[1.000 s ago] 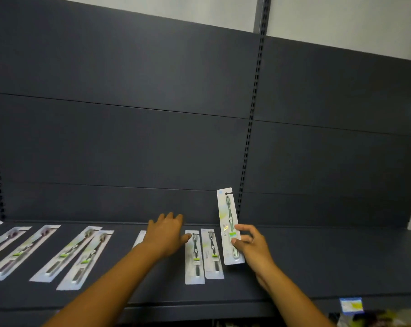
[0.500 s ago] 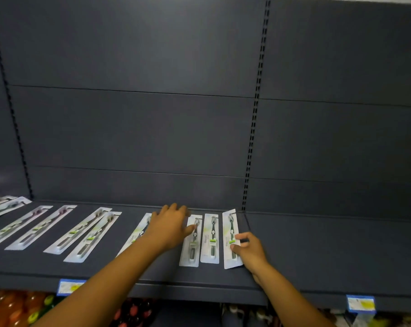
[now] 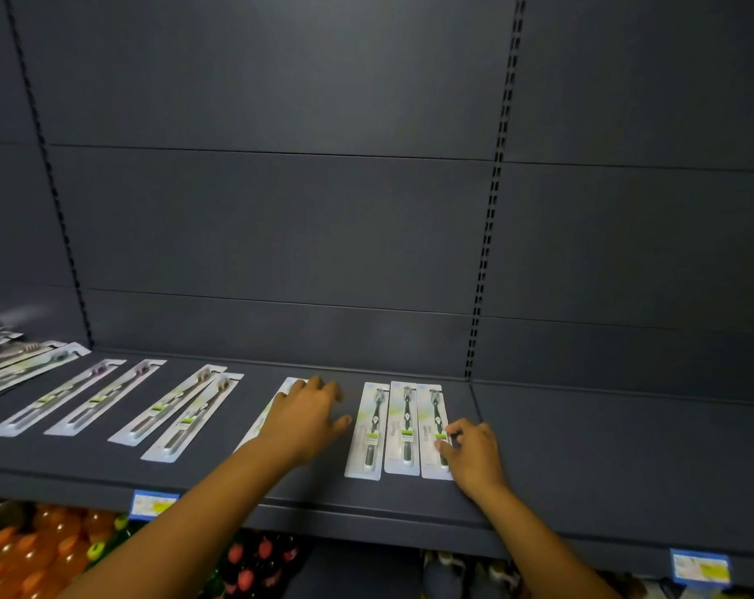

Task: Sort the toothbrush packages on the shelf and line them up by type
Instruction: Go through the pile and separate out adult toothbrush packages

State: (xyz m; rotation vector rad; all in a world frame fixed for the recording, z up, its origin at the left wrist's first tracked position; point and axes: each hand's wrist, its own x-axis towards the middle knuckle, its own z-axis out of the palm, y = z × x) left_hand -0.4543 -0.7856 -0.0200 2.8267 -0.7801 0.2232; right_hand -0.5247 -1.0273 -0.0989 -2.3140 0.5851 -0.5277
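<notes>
With my right hand point(image 3: 470, 451) resting fingertips on the rightmost flat white blister-pack of a black-handled toothbrush point(image 3: 435, 430), flush beside its two matching packs point(image 3: 384, 428) on the dark grey metal shelf point(image 3: 583, 447), I judge I'm squaring up this group. My left hand point(image 3: 308, 419), spread flat and gripping nothing, covers another white toothbrush pack point(image 3: 286, 389), likely next to slide. Its type is hidden; far-left packs point(image 3: 3, 361) are blurred and cut off.
</notes>
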